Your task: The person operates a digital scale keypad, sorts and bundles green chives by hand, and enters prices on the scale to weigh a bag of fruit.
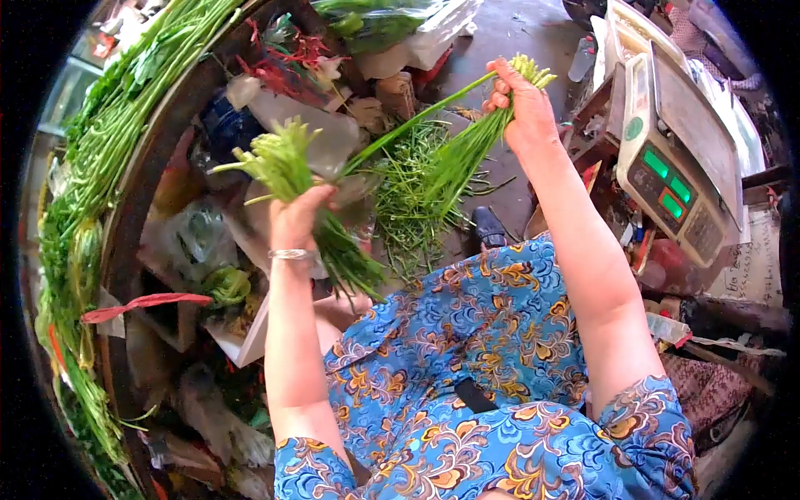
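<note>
My left hand [302,212] is closed round a thick bunch of green stalks [279,158], whose pale cut ends fan out above the thumb and whose darker tips hang below. Raised farther out, my right hand [527,108] grips a second bunch of green stalks [467,162] that slants down to the left, pale ends up. A few long stalks [417,122] stretch from the right fingers towards the left hand. Under both bunches, many loose thin green stalks [412,212] lie in a heap on the floor.
A curved ledge [158,137] on the left carries long leafy greens [137,108]. Below it are plastic bags [204,237] and a red strip [146,307]. On the right stands a weighing scale [667,179] with lit green digits. A shoe [488,227] shows near the heap.
</note>
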Demonstrator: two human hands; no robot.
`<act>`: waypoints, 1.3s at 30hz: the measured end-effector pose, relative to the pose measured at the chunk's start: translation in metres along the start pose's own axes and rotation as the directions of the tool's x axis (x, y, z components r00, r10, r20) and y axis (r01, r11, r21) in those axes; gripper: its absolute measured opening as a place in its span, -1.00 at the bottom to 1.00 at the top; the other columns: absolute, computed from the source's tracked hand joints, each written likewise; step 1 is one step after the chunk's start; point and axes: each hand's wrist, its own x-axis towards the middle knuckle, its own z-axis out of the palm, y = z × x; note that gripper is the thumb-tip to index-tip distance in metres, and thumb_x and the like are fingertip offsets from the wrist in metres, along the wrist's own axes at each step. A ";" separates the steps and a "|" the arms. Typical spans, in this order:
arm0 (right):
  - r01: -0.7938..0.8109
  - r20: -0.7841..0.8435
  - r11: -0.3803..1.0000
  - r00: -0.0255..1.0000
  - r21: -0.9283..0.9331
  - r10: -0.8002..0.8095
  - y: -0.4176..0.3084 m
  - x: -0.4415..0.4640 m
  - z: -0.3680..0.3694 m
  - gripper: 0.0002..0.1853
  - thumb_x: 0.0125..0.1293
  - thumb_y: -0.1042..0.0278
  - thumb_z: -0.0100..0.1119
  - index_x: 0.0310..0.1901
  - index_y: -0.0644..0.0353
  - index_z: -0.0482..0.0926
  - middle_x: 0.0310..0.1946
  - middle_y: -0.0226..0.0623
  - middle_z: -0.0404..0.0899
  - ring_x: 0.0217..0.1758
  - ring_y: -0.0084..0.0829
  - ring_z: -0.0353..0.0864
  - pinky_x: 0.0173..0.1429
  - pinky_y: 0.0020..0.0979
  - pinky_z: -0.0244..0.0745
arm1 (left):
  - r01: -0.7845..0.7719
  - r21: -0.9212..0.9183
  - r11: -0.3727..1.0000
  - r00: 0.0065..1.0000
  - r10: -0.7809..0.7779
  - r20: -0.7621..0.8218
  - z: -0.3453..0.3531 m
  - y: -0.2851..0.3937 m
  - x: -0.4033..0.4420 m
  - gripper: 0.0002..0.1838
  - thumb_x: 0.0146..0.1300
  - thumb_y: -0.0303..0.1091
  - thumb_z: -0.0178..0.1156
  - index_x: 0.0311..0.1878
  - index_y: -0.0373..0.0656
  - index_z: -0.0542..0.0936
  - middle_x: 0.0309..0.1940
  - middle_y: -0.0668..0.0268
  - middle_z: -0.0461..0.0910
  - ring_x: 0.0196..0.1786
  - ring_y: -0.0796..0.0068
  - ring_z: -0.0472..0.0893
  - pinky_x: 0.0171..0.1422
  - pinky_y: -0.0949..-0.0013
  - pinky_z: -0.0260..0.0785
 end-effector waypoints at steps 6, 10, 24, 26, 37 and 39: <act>0.093 -0.131 0.990 0.988 0.106 -0.079 -0.007 0.007 -0.018 -0.84 0.25 0.30 0.25 -0.29 0.21 0.61 -0.59 -0.51 0.36 -0.58 -0.58 0.30 -0.40 -0.43 0.32 | -0.018 -0.033 0.999 0.945 0.007 -0.327 -0.040 0.000 0.024 -0.80 -0.02 -0.48 0.35 -0.30 -0.25 0.57 -0.39 0.21 0.64 -0.47 0.39 0.61 -0.42 0.37 0.47; 0.095 0.014 0.995 0.995 0.011 -0.095 0.003 -0.001 0.003 -0.84 0.26 0.26 0.25 -0.29 0.17 0.62 -0.52 -0.47 0.46 -0.50 -0.55 0.40 -0.37 -0.43 0.35 | -0.087 -0.022 0.996 0.993 0.085 -0.087 -0.015 0.015 0.007 -0.77 0.04 -0.44 0.31 -0.21 -0.24 0.55 -0.30 0.16 0.65 -0.38 0.41 0.62 -0.28 0.36 0.50; 0.098 0.447 0.915 0.890 -0.392 0.097 0.049 -0.045 0.067 -0.84 0.25 0.28 0.27 -0.28 0.18 0.63 -0.49 -0.56 0.53 -0.49 -0.69 0.42 -0.32 -0.58 0.35 | 0.148 -0.177 0.973 0.898 -0.057 0.437 0.042 0.007 -0.016 -0.69 0.06 -0.45 0.21 -0.08 -0.27 0.49 -0.25 0.15 0.61 -0.33 0.38 0.61 -0.19 0.34 0.51; 0.030 0.439 0.937 0.888 -0.348 0.134 0.051 -0.048 0.071 -0.85 0.20 0.34 0.32 -0.23 0.17 0.63 -0.50 -0.60 0.51 -0.51 -0.73 0.38 -0.42 -0.63 0.28 | 0.158 -0.184 0.970 0.886 -0.057 0.460 0.043 0.001 -0.015 -0.67 0.05 -0.46 0.20 -0.07 -0.27 0.49 -0.27 0.15 0.61 -0.34 0.36 0.61 -0.19 0.34 0.51; 0.093 0.268 0.963 0.963 -0.252 -0.023 0.053 -0.030 0.058 -0.88 0.18 0.37 0.30 -0.41 0.17 0.57 -0.60 -0.53 0.48 -0.60 -0.66 0.38 -0.54 -0.57 0.29 | 0.184 -0.181 0.966 0.941 -0.120 0.316 0.040 0.004 -0.014 -0.74 0.11 -0.45 0.23 -0.13 -0.29 0.49 -0.34 0.09 0.63 -0.39 0.32 0.64 -0.27 0.30 0.55; 0.091 0.209 0.966 0.977 -0.240 -0.040 0.049 -0.030 0.055 -0.90 0.17 0.41 0.29 -0.45 0.13 0.56 -0.61 -0.54 0.47 -0.60 -0.67 0.38 -0.52 -0.56 0.31 | 0.164 -0.152 0.975 0.947 -0.112 0.300 0.036 0.003 -0.013 -0.74 0.10 -0.46 0.24 -0.13 -0.29 0.48 -0.35 0.09 0.63 -0.40 0.31 0.64 -0.29 0.31 0.56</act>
